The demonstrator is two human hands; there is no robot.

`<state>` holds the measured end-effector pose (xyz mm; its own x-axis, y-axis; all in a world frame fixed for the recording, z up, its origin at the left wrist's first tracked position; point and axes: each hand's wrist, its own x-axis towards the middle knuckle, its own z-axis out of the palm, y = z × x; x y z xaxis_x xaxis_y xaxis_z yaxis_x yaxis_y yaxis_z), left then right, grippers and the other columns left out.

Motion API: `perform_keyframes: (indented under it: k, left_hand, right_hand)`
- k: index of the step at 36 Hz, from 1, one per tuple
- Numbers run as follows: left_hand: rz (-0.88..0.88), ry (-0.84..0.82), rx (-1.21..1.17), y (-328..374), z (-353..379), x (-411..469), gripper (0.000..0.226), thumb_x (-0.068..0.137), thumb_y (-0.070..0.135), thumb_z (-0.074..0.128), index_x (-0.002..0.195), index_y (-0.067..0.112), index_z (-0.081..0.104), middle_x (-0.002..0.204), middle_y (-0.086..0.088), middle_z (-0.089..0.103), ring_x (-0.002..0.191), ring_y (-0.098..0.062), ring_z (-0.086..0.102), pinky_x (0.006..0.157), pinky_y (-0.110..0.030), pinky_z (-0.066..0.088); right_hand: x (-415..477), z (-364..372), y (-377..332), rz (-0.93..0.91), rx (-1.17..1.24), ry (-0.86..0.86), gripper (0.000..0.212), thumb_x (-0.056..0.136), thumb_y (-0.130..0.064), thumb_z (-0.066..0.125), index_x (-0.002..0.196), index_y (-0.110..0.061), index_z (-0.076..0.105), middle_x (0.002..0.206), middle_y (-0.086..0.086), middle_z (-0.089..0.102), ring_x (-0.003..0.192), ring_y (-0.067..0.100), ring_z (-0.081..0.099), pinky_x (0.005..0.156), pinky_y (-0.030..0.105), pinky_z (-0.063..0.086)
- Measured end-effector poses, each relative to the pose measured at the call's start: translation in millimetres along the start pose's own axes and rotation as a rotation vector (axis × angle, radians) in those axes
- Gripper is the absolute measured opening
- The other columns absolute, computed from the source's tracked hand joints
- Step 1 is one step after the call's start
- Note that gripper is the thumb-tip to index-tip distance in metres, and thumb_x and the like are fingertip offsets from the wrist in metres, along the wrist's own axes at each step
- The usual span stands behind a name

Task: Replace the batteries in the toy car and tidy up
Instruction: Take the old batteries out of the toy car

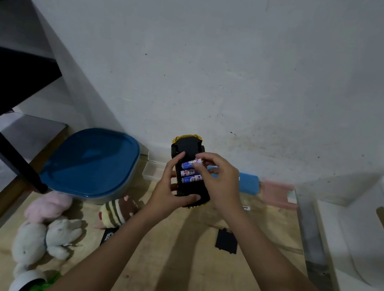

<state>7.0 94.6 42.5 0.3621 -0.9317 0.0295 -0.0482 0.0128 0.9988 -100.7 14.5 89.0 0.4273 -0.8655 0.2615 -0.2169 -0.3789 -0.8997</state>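
A yellow and black toy car (189,145) is held upside down above the wooden table, its open battery bay facing me. My left hand (168,192) grips the car's near end and left side. Three blue and white batteries lie side by side in the bay; the lower two (191,176) sit flat. My right hand (218,178) pinches the right end of the top battery (189,164), which is tilted slightly. The black battery cover (226,241) lies flat on the table to the right of my arms.
A blue-lidded container (93,161) stands at the left, with plush toys (52,228) in front of it. Clear small boxes (152,170), a blue box (248,183) and a pink box (278,194) line the wall. A white bin (375,227) stands on the right, a black frame (7,150) on the left.
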Motion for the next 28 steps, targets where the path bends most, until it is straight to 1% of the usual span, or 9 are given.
perform_keyframes:
  k: [3,7,9,11,15,18,19,23,28]
  left_hand:
    - [-0.016,0.032,0.031,2,-4,0,0.096,0.066,0.003,0.082,0.131,0.053,0.033,0.128,0.007,0.047,0.109,-0.017,0.057,0.084,-0.04,0.057]
    - [-0.023,0.045,0.036,4,-6,-1,0.096,0.067,0.004,0.082,0.127,0.058,0.031,0.128,0.006,0.046,0.108,-0.015,0.057,0.079,-0.03,0.057]
    - [-0.025,0.044,0.042,6,-6,-2,0.096,0.067,0.003,0.081,0.128,0.057,0.03,0.124,0.012,0.045,0.108,-0.013,0.056,0.077,-0.027,0.057]
    - [-0.025,0.045,0.047,8,-6,-2,0.096,0.067,0.003,0.081,0.128,0.057,0.03,0.124,0.011,0.045,0.109,-0.014,0.055,0.077,-0.027,0.057]
    - [-0.003,0.043,0.058,12,-5,-3,0.096,0.067,0.003,0.081,0.128,0.057,0.029,0.131,0.002,0.044,0.11,-0.014,0.055,0.082,-0.032,0.056]
    - [0.009,0.02,0.037,14,-4,-3,0.095,0.068,0.001,0.08,0.128,0.056,0.03,0.128,0.005,0.046,0.106,-0.011,0.058,0.08,-0.03,0.057]
    - [0.016,0.011,0.024,15,-3,-3,0.095,0.068,-0.001,0.079,0.129,0.054,0.03,0.127,0.008,0.046,0.103,-0.008,0.06,0.078,-0.027,0.057]
    - [0.018,-0.008,0.008,14,-1,-4,0.094,0.069,-0.002,0.078,0.128,0.054,0.031,0.126,0.011,0.048,0.101,-0.006,0.062,0.075,-0.024,0.056]
    - [0.036,-0.005,0.025,13,0,-5,0.095,0.068,-0.004,0.078,0.131,0.052,0.033,0.127,0.018,0.047,0.105,-0.006,0.062,0.079,-0.029,0.057]
  right_hand:
    - [3,-5,-2,0.047,0.206,0.133,0.007,0.089,-0.015,0.059,0.094,-0.02,0.061,0.094,-0.008,0.064,0.089,0.006,0.062,0.077,0.017,0.052]
    - [13,-14,-6,0.226,0.699,0.259,0.015,0.094,-0.004,0.047,0.086,-0.012,0.057,0.092,0.009,0.061,0.089,0.018,0.065,0.078,0.021,0.055]
    - [16,-19,-11,0.329,0.926,0.31,0.024,0.093,0.006,0.04,0.08,-0.008,0.055,0.079,0.011,0.055,0.076,0.017,0.063,0.071,0.02,0.056]
    - [18,-23,-12,0.398,0.946,0.326,0.032,0.089,0.012,0.031,0.077,-0.006,0.055,0.068,0.007,0.045,0.055,0.01,0.051,0.052,0.016,0.047]
    - [15,-23,-12,0.438,0.472,0.096,0.027,0.086,0.003,0.036,0.075,-0.008,0.058,0.06,0.003,0.038,0.035,0.002,0.033,0.036,0.016,0.026]
    - [7,-16,-11,0.216,-0.165,-0.045,0.014,0.09,-0.021,0.053,0.094,-0.011,0.063,0.081,-0.001,0.057,0.07,0.005,0.052,0.056,0.016,0.039]
    - [4,-13,-9,0.162,-0.291,-0.088,0.022,0.088,-0.028,0.057,0.104,-0.013,0.061,0.092,0.0,0.058,0.081,0.008,0.053,0.062,0.019,0.042]
    - [0,-1,-9,0.142,-0.507,-0.21,0.043,0.082,-0.042,0.059,0.117,-0.018,0.049,0.106,0.001,0.057,0.092,0.018,0.056,0.07,0.03,0.047]
    - [1,3,-11,0.122,-0.64,-0.181,0.049,0.079,-0.049,0.06,0.113,-0.016,0.046,0.1,0.003,0.064,0.086,0.021,0.061,0.063,0.028,0.045]
